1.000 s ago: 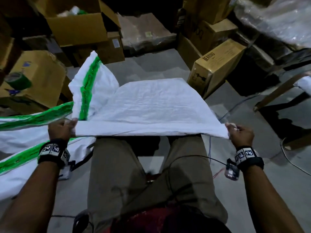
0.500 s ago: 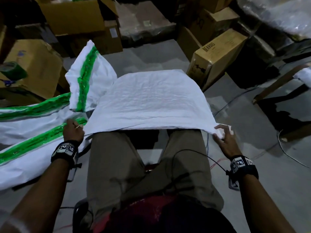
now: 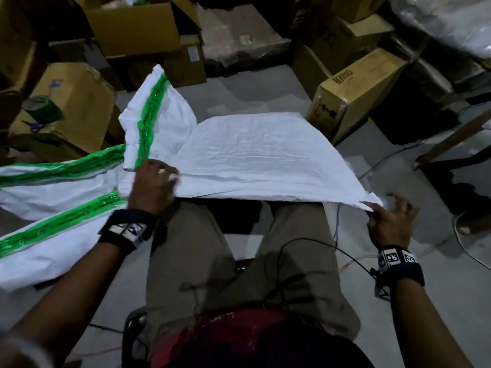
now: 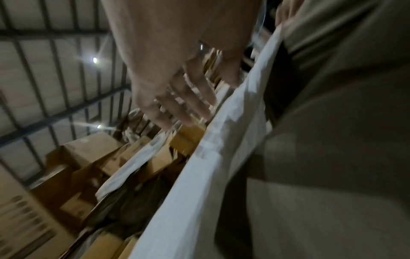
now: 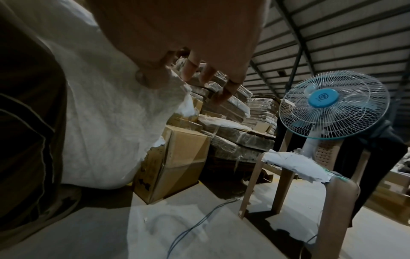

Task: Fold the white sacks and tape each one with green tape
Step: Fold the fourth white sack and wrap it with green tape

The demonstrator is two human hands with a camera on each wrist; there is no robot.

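White sack (image 3: 255, 158) lies across the person's knees. Left hand (image 3: 151, 184), fingers spread, presses flat at nine o'clock; right hand (image 3: 389, 221) pinches the four o'clock corner. Only the head view shows the tape roll (image 3: 42, 108); only the right wrist shows a fan (image 5: 332, 105).

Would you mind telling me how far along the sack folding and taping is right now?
Done: several taped sacks with green strips lie at the person's left. In hand: an untaped white sack spread over the lap, left hand flat on its near edge, right hand at its corner. Left: folding and taping it; the green tape roll sits on a carton.
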